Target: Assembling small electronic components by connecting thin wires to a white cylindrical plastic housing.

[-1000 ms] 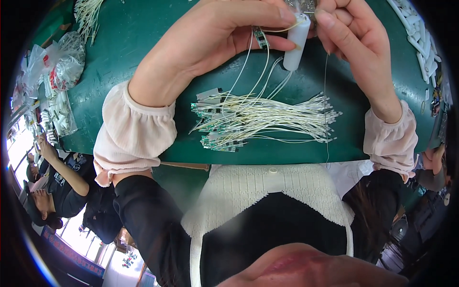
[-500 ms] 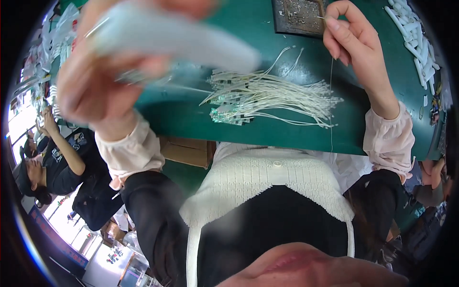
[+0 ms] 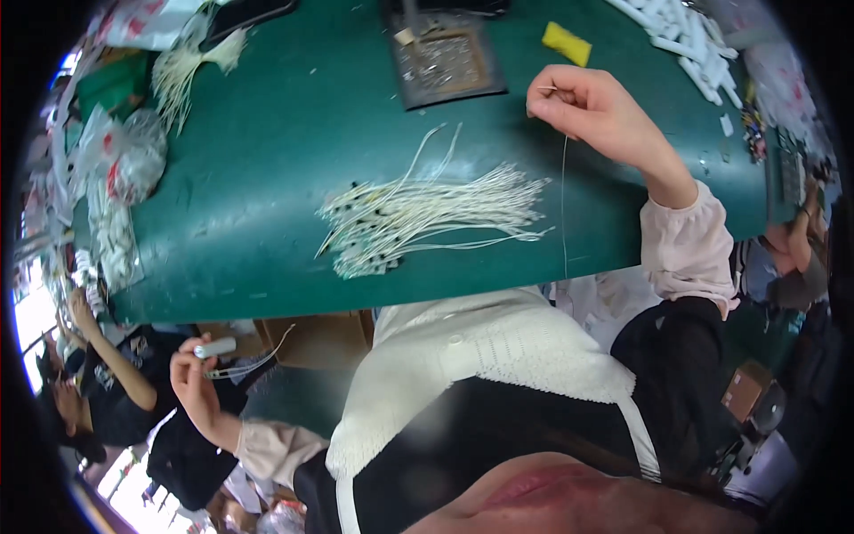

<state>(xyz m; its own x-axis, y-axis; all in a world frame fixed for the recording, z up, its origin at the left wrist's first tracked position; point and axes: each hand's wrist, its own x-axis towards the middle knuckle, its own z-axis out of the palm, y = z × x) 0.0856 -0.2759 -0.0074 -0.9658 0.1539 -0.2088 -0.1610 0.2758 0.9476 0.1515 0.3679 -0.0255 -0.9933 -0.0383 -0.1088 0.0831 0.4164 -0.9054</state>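
My left hand [image 3: 200, 387] is out to the left, below the table edge, with its fingers closed on a small white plastic tube [image 3: 218, 347]. Thin white wires [image 3: 253, 367] trail to the right from the same grip. Over the right side of the table, my right hand [image 3: 592, 111] pinches a thin solder wire [image 3: 564, 205], whose tip pokes out past the fingers. The rest of that wire hangs down over the table edge. Between the hands lies a bundle of white wires [image 3: 454, 209] with small dark and greenish boards at its left end.
A dark tray [image 3: 494, 82] with metal scraps sits at the back, a yellow packet [image 3: 567, 44] right of it. White tubes [image 3: 698, 53] are piled far right. More wires [image 3: 191, 76] and plastic bags [image 3: 133, 156] lie left. A cardboard box [image 3: 325, 340] stands under the table; a co-worker [image 3: 116, 383] sits left.
My left hand has swung from close in front of the camera down and out to the left, still holding the white tube. My right hand still pinches the wire. The view has shifted.
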